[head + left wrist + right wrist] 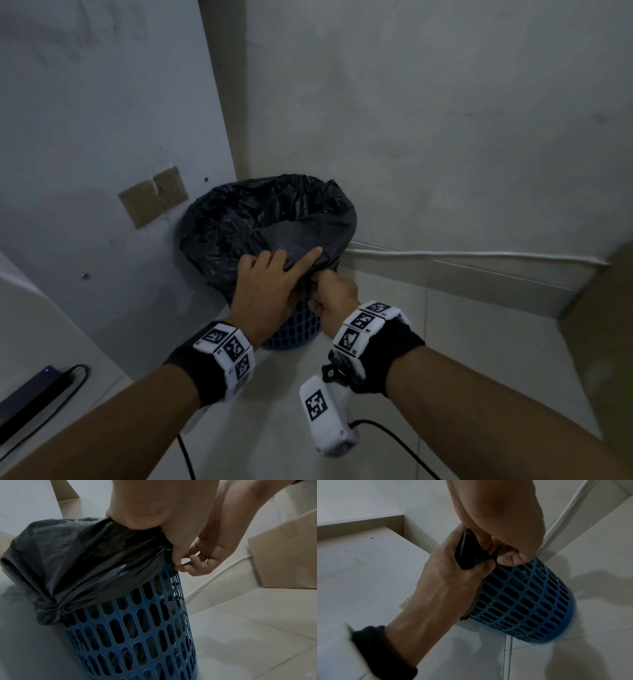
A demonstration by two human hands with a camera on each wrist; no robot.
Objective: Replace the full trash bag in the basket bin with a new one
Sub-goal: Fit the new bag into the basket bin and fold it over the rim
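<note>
A blue slotted basket bin (301, 330) stands on the floor in a corner, lined with a black trash bag (239, 219) folded over its rim. My left hand (284, 270) lies over the near rim and grips a fold of the bag, index finger stretched along the edge. Just to its right and lower, my right hand (325, 286) pinches the bag's hem against the bin's outer wall. The left wrist view shows the bag (77, 561) bunched over the bin (137, 635) and the right hand (197, 559). In the right wrist view the left hand (453, 574) clutches black film (465, 553).
A white panel with a brown tape patch (154, 200) rises left of the bin. A white cable (479, 255) runs along the wall base. A cardboard box (603, 325) stands at the right. A black device (30, 397) lies at lower left.
</note>
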